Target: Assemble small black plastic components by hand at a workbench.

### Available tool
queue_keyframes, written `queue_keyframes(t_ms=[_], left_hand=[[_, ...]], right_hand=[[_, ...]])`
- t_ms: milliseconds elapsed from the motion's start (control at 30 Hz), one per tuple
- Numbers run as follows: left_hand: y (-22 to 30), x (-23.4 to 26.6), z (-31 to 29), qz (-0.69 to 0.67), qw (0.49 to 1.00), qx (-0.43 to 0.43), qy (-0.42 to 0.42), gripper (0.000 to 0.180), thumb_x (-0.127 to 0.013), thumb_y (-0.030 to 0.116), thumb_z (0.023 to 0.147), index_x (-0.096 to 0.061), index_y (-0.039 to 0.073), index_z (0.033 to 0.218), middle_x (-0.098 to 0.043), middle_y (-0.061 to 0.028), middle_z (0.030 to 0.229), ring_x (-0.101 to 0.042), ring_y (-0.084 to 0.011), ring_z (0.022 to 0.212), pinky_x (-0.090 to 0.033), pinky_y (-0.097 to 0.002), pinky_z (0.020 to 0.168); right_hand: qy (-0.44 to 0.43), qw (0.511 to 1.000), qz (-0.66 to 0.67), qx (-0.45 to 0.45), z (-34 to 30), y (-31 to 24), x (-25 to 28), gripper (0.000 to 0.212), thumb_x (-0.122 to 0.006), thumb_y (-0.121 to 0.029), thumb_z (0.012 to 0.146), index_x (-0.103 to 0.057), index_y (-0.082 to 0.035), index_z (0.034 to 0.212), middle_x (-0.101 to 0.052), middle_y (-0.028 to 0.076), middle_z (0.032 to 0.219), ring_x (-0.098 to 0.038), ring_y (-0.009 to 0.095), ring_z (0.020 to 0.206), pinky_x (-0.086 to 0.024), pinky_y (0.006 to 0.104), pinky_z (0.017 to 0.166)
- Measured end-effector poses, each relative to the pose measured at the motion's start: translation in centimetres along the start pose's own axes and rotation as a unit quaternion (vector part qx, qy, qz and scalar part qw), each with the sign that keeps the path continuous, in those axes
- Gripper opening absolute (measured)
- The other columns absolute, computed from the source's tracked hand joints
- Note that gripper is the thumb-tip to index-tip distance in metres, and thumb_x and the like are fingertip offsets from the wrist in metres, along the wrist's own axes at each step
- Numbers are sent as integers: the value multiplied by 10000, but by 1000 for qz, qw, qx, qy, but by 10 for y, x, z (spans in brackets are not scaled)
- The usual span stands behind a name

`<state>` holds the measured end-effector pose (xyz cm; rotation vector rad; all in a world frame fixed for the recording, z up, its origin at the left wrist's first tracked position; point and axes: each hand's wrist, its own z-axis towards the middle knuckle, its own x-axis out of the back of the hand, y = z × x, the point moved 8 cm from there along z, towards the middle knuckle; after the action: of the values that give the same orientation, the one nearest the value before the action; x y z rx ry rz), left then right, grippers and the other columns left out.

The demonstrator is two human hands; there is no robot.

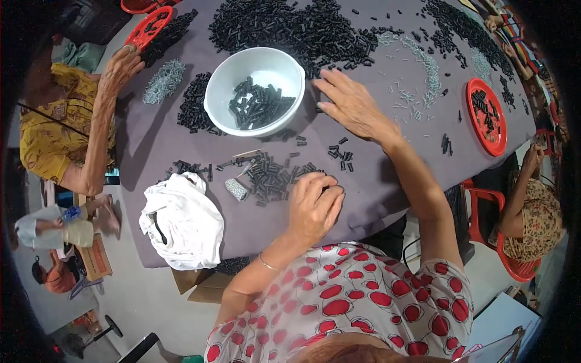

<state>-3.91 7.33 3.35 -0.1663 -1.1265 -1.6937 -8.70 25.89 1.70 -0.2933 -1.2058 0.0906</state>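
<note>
My left hand (315, 202) rests low over the table with its fingers curled together, beside a loose pile of small black cylindrical pieces (269, 175). Whatever its fingertips hold is hidden. Farther off, my right hand (354, 106) reaches over the cloth with fingers stretched out, at the right side of a white bowl (209, 100). Its fingertips are near the edge of the large black heap (284, 30). Inside the bowl lie more black pieces (257, 104). A few pieces (342, 154) are scattered between my two hands.
A bundled white cloth (184, 224) lies at the near left, beside a small grey speckled object (236, 189). Thin pale pins (430, 72) spread to the right, near a red basket (502, 133). At left, another person's hand (124, 63) touches another red basket (136, 37).
</note>
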Motion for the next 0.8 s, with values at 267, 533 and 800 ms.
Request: queue_keyframes(t_ms=[267, 533, 800], left_hand=[[-1, 0, 5, -3, 1000, -11, 4, 199, -708, 3, 647, -632, 39, 828, -585, -71, 906, -550, -277, 893, -434, -369, 771], [-1, -1, 2, 8, 1000, -14, 3, 168, -705, 5, 664, -630, 35, 812, -583, -66, 871, -550, -263, 876, -431, -362, 763], [-2, 1, 2, 31, 999, 2, 9, 164, -700, -7, 669, -640, 31, 817, -599, -74, 883, -559, -267, 875, -434, -368, 781]], right_hand=[[-42, 998, -38, 41, -42, -35, 4, 513, -507, -335, 899, -425, -32, 1305, -355, 149, 1422, -328, 311, 1318, -285, 447, 1059], [-55, 997, 22, 46, -93, -67, 26, 520, -604, -296, 818, -494, -84, 1281, -379, 134, 1416, -333, 310, 1320, -282, 476, 1053], [-66, 997, 32, 24, -122, -68, 32, 493, -625, -298, 796, -536, -140, 1254, -387, 113, 1414, -321, 305, 1326, -251, 468, 1069]])
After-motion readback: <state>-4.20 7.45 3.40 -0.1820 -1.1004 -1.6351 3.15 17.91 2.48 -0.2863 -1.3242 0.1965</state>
